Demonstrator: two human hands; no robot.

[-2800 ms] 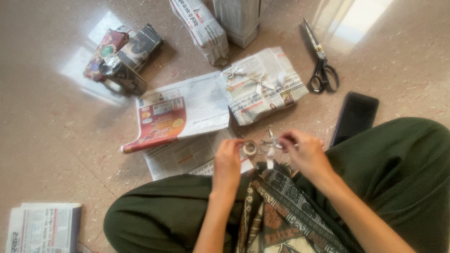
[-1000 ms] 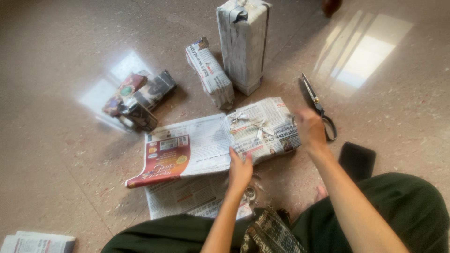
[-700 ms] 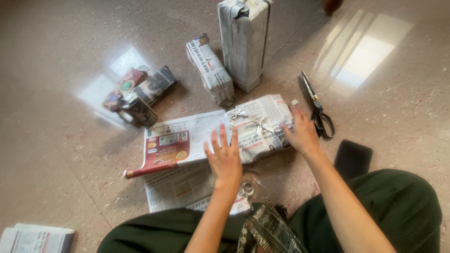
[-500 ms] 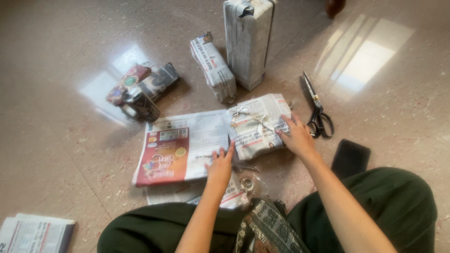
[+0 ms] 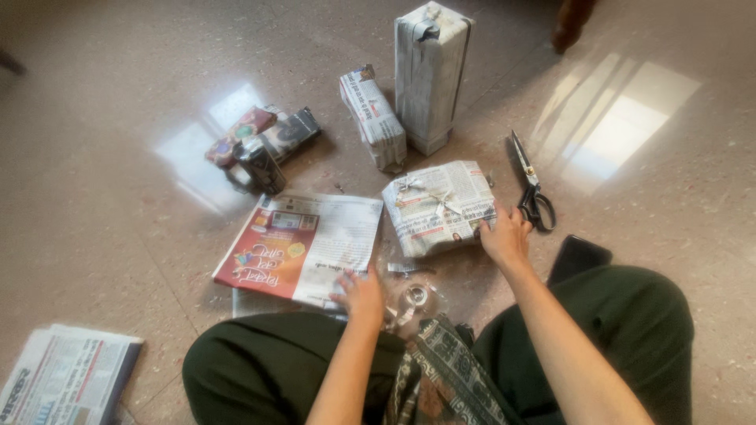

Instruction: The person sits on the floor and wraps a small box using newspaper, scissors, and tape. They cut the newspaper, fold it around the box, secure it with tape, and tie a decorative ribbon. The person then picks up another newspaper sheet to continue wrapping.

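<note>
Softly, right hand (image 5: 505, 238) grips the crinkled newsprint parcel (image 5: 438, 206) — left hand (image 5: 361, 293) flat, grip open, on glossy sheet (image 5: 299, 244).

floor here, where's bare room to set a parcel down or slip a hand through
Bare floor lies left of the open sheet, and right of the scissors under the sun patch. A narrow gap runs between sheet and flat parcel. It is crowded around the tape roll, between the left hand and right hand.

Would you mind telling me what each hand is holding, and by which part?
Right hand grips the newspaper-wrapped parcel at its near right corner; left hand rests on the newspaper sheet's near edge.
</note>
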